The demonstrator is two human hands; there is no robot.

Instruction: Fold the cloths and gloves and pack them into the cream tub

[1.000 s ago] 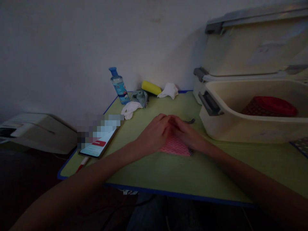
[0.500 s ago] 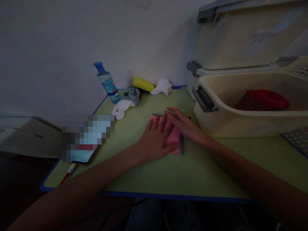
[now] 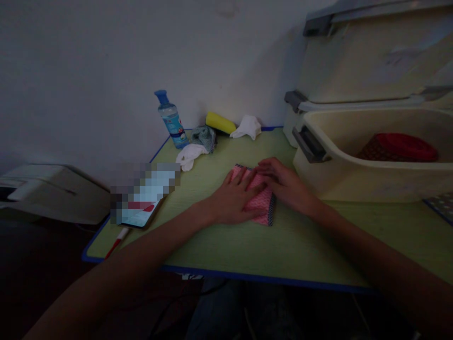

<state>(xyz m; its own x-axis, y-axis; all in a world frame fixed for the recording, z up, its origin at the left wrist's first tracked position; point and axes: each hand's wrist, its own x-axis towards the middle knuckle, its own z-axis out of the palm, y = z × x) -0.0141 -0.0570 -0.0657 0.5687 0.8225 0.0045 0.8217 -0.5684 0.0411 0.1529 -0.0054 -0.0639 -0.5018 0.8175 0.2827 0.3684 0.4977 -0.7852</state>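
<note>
"Just left of the tub [image 3: 375, 184], what are you touching?"

"A pink cloth [image 3: 264, 202]. It lies flat on the tabletop [image 3: 219, 250], with dark checked trim along its far edge and the side facing the tub."

"Touching it how?"

"My left hand [image 3: 231, 200] is palm down on it, fingers spread apart. My right hand [image 3: 288, 186] is at the side nearer the tub, fingers bent in over the far corner. I can't tell whether they pinch it, or whether they touch my left fingertips."

"Anything in the tub?"

"A red thing [image 3: 406, 146], rounded on top. Behind the tub stands a pale panel [image 3: 371, 61] with a grey clip [image 3: 318, 26] at its upper corner."

"And out to the left of it?"

"Well left of the tub there's a phone [image 3: 138, 217], mostly blurred into blocks, and a slim white-and-red thing [image 3: 116, 243]. Left of the tub and farther back, by the wall [image 3: 141, 47], I have a blue bottle [image 3: 172, 123], a crumpled grey cloth [image 3: 204, 136], a yellow roll [image 3: 220, 123] and two white rags [image 3: 247, 126]."

"Which rag is nearer the tub?"

"The one beside the roll."
</note>
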